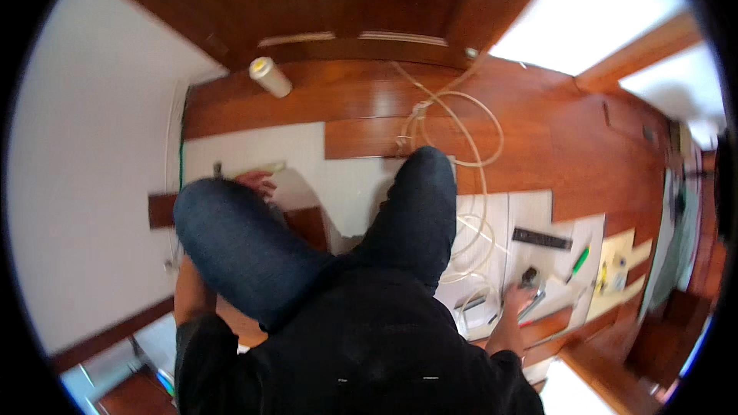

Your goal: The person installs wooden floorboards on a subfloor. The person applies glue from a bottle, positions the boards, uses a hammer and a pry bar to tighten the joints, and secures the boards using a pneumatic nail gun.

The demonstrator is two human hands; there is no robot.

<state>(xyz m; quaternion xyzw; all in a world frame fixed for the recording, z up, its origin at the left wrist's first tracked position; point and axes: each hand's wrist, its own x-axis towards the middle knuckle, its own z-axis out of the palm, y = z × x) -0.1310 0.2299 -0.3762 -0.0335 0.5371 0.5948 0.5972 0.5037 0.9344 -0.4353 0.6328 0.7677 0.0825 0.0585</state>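
Observation:
Past my left knee, my left hand [257, 183] shows in part, low over the pale floor sheet [257, 142]. Its fingers look apart, with nothing visible in them. Just beyond it lies a pale yellowish strip [270, 167], and a small dark upright piece [218, 169] stands to its left. Off to the right, my right hand [516, 300] is down among tools, beside a long grey metal tool [531, 305] and a dark round object [530, 276]. Its fingers are blurred, so whether they grip the metal tool is unclear.
Reddish wooden planks [369, 92] run below a wooden door [323, 0]. A white cylinder [270, 78] lies near the left wall. Coiled pale hose [483, 142] stretches down the right side. A dark flat bar [542, 239] and a green-handled tool [580, 261] lie right.

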